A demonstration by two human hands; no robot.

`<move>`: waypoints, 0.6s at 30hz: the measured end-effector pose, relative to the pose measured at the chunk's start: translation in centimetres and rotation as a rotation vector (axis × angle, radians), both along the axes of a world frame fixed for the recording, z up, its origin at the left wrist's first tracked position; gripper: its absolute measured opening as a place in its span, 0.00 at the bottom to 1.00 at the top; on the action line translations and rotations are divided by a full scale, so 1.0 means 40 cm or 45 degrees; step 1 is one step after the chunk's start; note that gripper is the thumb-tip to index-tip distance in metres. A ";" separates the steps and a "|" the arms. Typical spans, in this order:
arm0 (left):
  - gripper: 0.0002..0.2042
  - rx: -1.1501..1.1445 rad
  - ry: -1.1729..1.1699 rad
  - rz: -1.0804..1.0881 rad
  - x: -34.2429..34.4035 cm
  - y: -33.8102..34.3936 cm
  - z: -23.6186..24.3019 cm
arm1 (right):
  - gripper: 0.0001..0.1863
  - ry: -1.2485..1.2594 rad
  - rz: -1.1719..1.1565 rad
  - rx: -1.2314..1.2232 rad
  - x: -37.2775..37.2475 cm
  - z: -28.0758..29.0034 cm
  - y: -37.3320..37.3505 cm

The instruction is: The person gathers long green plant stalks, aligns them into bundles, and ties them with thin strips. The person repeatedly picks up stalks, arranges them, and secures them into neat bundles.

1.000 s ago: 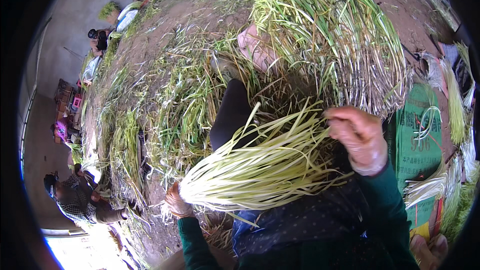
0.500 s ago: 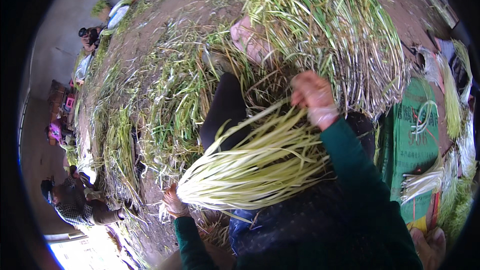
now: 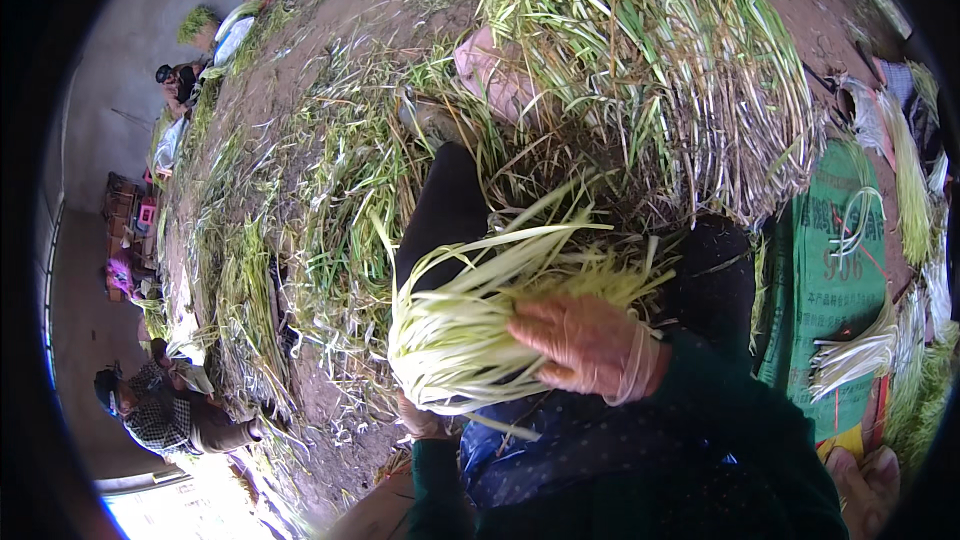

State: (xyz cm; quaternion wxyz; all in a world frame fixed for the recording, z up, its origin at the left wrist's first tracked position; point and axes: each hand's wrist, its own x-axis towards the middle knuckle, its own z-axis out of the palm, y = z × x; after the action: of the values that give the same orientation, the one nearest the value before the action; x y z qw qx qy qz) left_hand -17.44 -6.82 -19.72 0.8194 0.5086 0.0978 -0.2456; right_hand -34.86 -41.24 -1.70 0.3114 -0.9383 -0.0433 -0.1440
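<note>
I had my right hand (image 3: 590,345) laid flat across a bundle of pale green stalks (image 3: 470,325), fingers curled loosely over its middle and pressing it on my lap. My left hand (image 3: 420,418) sat under the bundle's white cut end, mostly hidden, so I could not tell how far it was closed. A heap of uncleaned stalks (image 3: 650,70) lay just beyond, a green sack (image 3: 825,280) to my right.

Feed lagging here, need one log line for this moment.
left hand: under bundle's pale end | right hand: laid over bundle of pale green stalks | ahead: big stalk pile | right: green sack
</note>
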 end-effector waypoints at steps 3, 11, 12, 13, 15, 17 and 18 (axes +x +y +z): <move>0.30 0.069 0.013 -0.103 -0.020 -0.007 -0.042 | 0.29 0.053 -0.007 0.510 -0.052 0.035 -0.034; 0.20 0.114 -0.052 -0.177 -0.020 0.037 0.013 | 0.11 -0.120 -0.622 0.370 -0.085 0.059 -0.111; 0.20 0.365 -0.213 -0.211 -0.010 0.102 -0.029 | 0.12 -0.195 -0.720 0.450 -0.084 0.042 -0.105; 0.18 0.780 -0.602 -0.436 0.003 0.180 -0.084 | 0.12 -0.221 -0.743 0.623 -0.082 0.041 -0.095; 0.16 1.855 -1.504 -0.630 0.023 0.247 -0.136 | 0.12 -0.230 -0.691 0.775 -0.087 -0.008 -0.125; 0.17 1.758 -1.311 -0.547 0.032 0.141 -0.074 | 0.12 -0.245 -0.579 0.799 -0.100 -0.057 -0.169; 0.18 1.813 -1.212 -0.577 0.010 0.112 -0.021 | 0.13 -0.238 -0.579 0.818 -0.095 -0.066 -0.159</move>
State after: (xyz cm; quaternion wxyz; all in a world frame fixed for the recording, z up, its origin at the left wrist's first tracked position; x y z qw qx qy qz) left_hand -17.04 -2.35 -20.58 0.1940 0.9534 -0.2268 -0.0452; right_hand -38.65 -47.59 -4.35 0.5439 -0.7617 0.1842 -0.3002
